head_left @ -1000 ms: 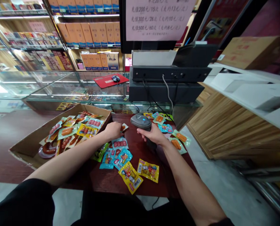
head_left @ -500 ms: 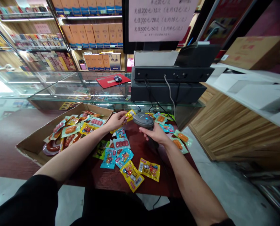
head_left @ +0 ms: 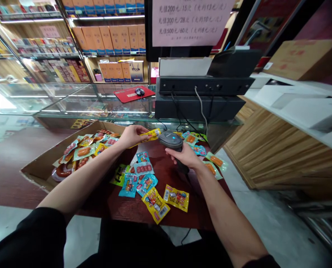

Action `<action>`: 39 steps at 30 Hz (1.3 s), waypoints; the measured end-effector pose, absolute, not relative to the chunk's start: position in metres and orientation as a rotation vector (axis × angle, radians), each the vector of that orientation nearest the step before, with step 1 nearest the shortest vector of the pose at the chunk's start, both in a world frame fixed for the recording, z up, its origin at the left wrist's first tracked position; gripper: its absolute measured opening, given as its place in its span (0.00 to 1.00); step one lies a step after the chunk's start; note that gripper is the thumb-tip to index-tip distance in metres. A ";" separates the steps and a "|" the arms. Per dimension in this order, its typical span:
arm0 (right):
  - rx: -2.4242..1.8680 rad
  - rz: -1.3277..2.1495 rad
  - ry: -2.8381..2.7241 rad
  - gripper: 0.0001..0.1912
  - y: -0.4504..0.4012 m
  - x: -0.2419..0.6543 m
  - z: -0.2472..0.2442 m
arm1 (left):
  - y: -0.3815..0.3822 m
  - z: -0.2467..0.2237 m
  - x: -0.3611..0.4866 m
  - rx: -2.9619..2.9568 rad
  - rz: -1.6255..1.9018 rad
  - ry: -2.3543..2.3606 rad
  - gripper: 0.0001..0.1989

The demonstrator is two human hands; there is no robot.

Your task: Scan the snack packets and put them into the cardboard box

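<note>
Pinched in my left hand (head_left: 132, 136) is a yellow snack packet (head_left: 152, 134), its far end close to the scanner's head. My right hand (head_left: 184, 154) is wrapped round the grip of a dark grey barcode scanner (head_left: 170, 140), which points left and shows a small blue light. Between my forearms, blue packets (head_left: 129, 185) and two yellow packets (head_left: 177, 197) lie on the dark red table (head_left: 121, 211). More sausage packets (head_left: 217, 160) are at the table's right. A cardboard box (head_left: 34, 166) of packets stands on the left, partly behind my left forearm.
Behind the table is a glass counter (head_left: 84, 102) with a red mat (head_left: 126, 95) and a mouse (head_left: 139, 91). Black equipment (head_left: 199, 108) with hanging cables stands at the back. White shelving (head_left: 294, 100) and a carton (head_left: 302, 59) are on the right.
My left hand has moved slightly left and up, and the yellow packet in it lies flatter and shows more of its length. My right hand and the scanner have barely moved.
</note>
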State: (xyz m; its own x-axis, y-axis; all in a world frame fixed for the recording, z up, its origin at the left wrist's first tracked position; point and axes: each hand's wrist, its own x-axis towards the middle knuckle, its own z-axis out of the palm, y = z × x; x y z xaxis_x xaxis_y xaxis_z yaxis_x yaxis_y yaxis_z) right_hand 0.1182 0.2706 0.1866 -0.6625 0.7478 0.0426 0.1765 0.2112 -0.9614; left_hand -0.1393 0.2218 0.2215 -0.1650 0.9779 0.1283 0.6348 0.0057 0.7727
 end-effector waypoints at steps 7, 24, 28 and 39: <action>-0.845 1.473 -1.973 0.19 0.266 0.116 0.187 | 0.219 0.232 -0.145 1.672 0.954 1.928 0.26; -0.853 1.477 -1.960 0.20 0.263 0.115 0.193 | 0.222 0.219 -0.154 1.733 0.936 1.882 0.21; -0.880 1.459 -1.969 0.20 0.264 0.116 0.191 | 0.220 0.225 -0.152 1.703 0.932 1.915 0.22; -0.864 1.414 -2.031 0.21 0.265 0.115 0.185 | 0.177 0.275 -0.220 1.616 1.017 2.169 0.27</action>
State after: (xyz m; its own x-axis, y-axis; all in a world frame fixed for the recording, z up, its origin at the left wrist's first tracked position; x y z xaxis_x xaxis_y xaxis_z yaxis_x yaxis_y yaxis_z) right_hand 0.1148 0.2654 0.1854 -0.6645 0.7454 0.0535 0.2084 0.2536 -0.9446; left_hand -0.2198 0.1774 0.2745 -0.3529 0.9139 0.2004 0.7384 0.1405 0.6596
